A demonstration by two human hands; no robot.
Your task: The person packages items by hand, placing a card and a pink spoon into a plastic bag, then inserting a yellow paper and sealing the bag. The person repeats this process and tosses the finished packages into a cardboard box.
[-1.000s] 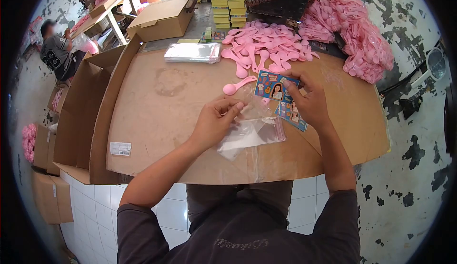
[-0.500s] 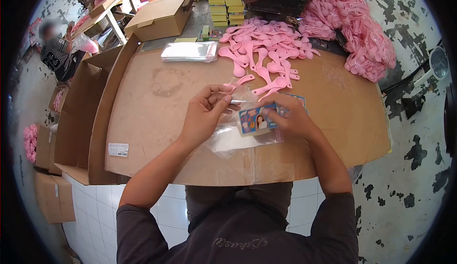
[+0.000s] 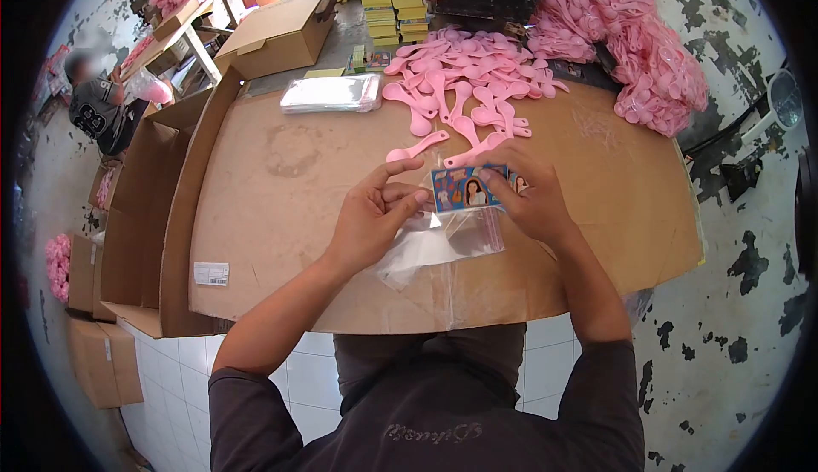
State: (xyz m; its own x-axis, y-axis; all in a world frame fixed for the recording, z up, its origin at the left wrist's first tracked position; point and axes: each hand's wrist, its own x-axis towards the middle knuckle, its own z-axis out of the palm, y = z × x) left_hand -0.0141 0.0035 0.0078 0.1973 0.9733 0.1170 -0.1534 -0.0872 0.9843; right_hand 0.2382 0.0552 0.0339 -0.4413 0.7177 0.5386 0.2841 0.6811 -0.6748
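Note:
My right hand is closed on a blue printed card showing a figure; part of another card shows under its fingers. My left hand is at the card's left, thumb and fingers curled close together; whether they pinch the clear film there is too small to tell. Below the card, a clear plastic bag lies on the cardboard surface. One pink spoon rests just above my left hand. Beyond the hands spreads a heap of pink spoons.
A stack of clear bags lies at the back left, near stacked cards. Bagged pink spoons are piled at the back right. An open carton borders the left edge. A person sits beyond it.
The blue card has turned more level and moved slightly up. My right hand has shifted up and right. The lone pink spoon, earlier by my left fingertips, now shows apart from them.

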